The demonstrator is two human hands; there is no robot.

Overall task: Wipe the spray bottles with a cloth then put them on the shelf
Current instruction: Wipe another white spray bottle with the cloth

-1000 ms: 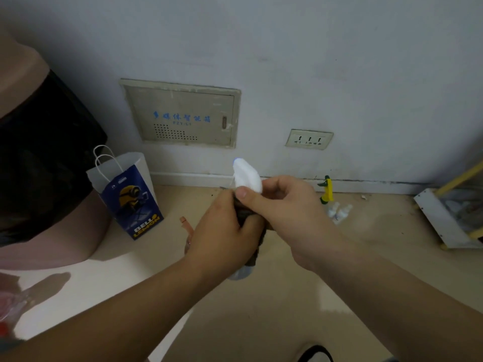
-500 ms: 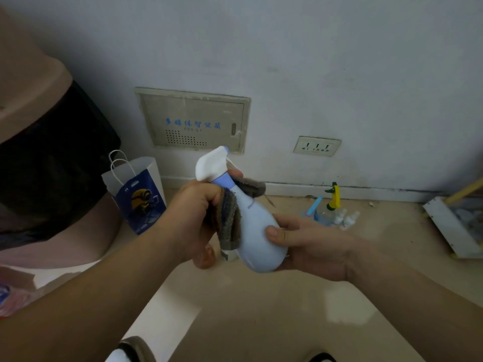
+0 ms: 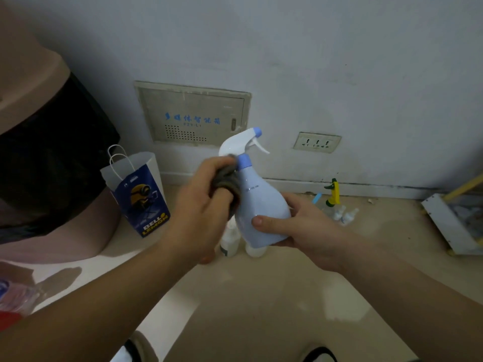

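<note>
Centrally, the person is holding a pale blue spray bottle (image 3: 264, 212) upright in the air, over a stretch of open beige floor (image 3: 261, 309) that is running between the forearms toward the camera. Things are crowding the edges: a bin (image 3: 52, 158) with a black liner and a paper bag (image 3: 138, 197) on the left, a white rack (image 3: 449, 226) at the right, small bottles (image 3: 342, 212) by the skirting, and two white bottles (image 3: 231, 241) standing beneath the held one. The right hand (image 3: 303, 231) is cupping the bulbous base, thumb lying across its front. The left hand (image 3: 203, 205) is clenching a grey cloth (image 3: 226, 178), pressing it against the bottle's shoulder just below the blue collar.
</note>
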